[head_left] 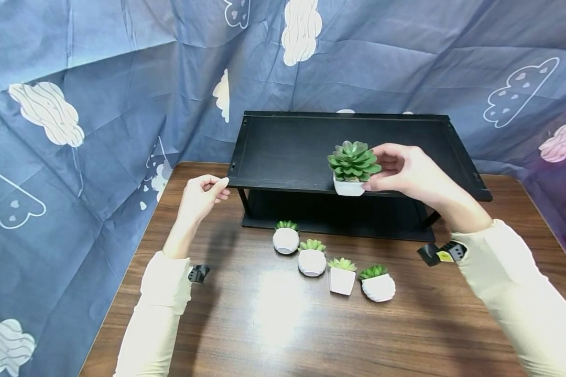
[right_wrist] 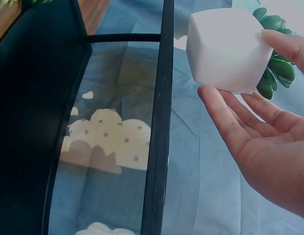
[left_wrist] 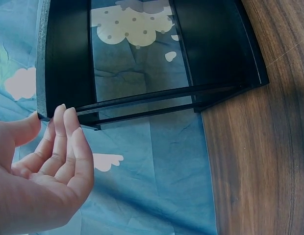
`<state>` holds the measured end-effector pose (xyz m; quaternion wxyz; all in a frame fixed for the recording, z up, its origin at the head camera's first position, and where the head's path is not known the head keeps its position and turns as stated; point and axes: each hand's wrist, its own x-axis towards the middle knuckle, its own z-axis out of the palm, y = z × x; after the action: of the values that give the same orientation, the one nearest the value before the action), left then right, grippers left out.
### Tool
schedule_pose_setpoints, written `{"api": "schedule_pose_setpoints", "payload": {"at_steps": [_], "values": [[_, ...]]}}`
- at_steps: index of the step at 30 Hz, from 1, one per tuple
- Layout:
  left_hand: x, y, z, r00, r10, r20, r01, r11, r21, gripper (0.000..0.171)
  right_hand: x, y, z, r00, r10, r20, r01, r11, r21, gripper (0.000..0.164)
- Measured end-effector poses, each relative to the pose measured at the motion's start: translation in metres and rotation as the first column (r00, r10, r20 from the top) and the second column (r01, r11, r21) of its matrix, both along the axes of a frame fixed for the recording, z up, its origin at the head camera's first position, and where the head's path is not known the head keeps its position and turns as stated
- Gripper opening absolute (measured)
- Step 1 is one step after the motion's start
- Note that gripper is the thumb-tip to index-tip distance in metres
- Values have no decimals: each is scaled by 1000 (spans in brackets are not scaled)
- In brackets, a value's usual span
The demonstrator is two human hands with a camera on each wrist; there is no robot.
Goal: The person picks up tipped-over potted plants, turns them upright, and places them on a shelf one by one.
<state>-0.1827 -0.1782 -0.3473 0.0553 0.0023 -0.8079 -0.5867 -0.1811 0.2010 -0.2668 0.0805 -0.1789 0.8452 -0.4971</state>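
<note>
A black two-tier shelf (head_left: 287,152) stands on the wooden table. My left hand (head_left: 201,198) pinches its near left top corner; in the left wrist view the thumb (left_wrist: 27,128) lies on one side of the board's corner and the fingers on the other. My right hand (head_left: 407,173) holds a potted succulent (head_left: 354,161) by its white square pot (right_wrist: 228,51), thumb on one side and fingers on the other. The plant is upright and overlaps the front edge of the top tier in the head view. In the right wrist view the pot shows beside the shelf's edge (right_wrist: 159,122).
Several small succulents in white pots stand in a slanting row in front of the shelf, from a round pot (head_left: 285,241) at left to a ridged pot (head_left: 379,287) at right. Blue cloth (head_left: 122,104) with cloud prints hangs behind the wooden table (head_left: 245,335).
</note>
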Motion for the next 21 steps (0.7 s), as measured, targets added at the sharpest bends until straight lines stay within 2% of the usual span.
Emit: {"api": "schedule_pose_setpoints", "payload": {"at_steps": [4,11,21], "values": [[-3,-2,-5,1000,1,-16,-2,1000,-25,26,-7,-11,2,1000,7,-16,-7,1000,15,43],[-2,-1,-5,1000,6,-24,-7,999,-38,26,-17,-29,-1,999,34,-33,-33,999,24,44],[-2,-1,-4,1000,5,0,-5,999,-38,28,-30,-53,-8,998,56,9,-55,998,-12,43]]}}
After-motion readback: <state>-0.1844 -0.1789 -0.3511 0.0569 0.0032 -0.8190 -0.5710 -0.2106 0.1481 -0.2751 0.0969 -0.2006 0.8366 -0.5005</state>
